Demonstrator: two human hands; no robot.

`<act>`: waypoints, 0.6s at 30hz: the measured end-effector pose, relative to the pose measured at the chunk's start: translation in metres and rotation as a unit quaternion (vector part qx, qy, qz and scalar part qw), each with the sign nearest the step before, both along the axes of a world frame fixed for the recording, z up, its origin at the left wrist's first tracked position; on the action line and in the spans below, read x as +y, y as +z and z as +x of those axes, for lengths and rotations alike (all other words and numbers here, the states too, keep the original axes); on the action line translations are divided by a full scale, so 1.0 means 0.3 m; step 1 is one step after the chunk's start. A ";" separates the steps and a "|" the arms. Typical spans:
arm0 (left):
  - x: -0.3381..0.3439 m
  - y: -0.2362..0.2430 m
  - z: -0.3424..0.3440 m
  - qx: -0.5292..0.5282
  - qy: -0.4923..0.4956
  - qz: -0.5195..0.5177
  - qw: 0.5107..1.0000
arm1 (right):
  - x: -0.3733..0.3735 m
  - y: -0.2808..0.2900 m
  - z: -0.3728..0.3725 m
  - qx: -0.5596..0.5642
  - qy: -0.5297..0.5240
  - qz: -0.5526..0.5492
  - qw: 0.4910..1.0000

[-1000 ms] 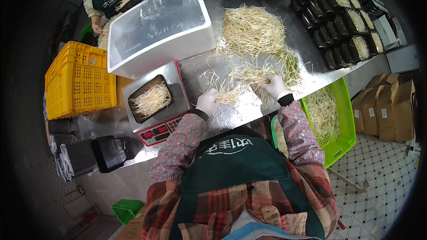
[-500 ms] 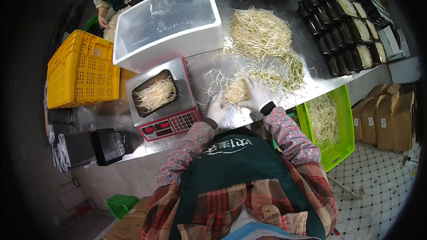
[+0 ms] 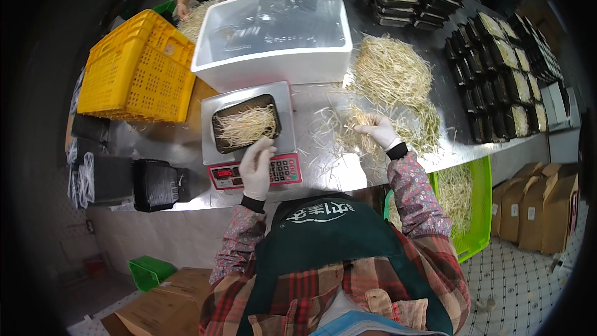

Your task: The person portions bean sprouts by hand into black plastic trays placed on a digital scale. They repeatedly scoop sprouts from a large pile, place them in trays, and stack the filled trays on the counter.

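Observation:
My left hand, in a white glove, hovers over the front of the red-edged digital scale. Its fingers are drawn together close to the near right corner of a black tray; whatever they may hold is too small to make out. Inside that tray, which rests on the scale's metal plate, lies a heap of bean sprouts. Farther right, my gloved right hand pinches some bean sprouts above the loose ones strewn on the metal table.
A white foam box stands behind the scale, a yellow crate to its left. A sprout pile lies beyond my right hand. Filled trays are stacked far right; black trays sit left. A co-worker's hand is at the back.
My left hand has left the loose sprouts and moved left to the tray on the scale. The right hand has lifted slightly, now pinching sprouts. The whole view has shifted.

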State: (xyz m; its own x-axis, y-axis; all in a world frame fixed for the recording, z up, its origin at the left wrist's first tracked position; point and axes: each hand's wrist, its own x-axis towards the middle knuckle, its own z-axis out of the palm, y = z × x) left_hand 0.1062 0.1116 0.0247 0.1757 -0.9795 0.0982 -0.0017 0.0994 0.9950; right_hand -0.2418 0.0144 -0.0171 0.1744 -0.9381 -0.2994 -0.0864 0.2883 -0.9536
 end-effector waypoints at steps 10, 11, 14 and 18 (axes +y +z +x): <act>-0.107 -0.008 0.395 -0.049 0.214 -0.036 0.975 | -0.156 0.430 0.628 -0.124 0.170 -0.148 0.966; -0.136 -0.005 0.421 0.127 0.170 -0.003 0.977 | -0.159 0.420 0.689 -0.118 0.187 -0.159 0.962; -0.194 -0.096 0.429 -0.009 0.145 -0.031 0.989 | -0.189 0.272 0.815 0.147 0.295 -0.296 0.897; -0.230 -0.087 0.406 -0.138 0.121 -0.026 0.983 | -0.175 0.202 0.790 0.134 0.222 -0.350 0.900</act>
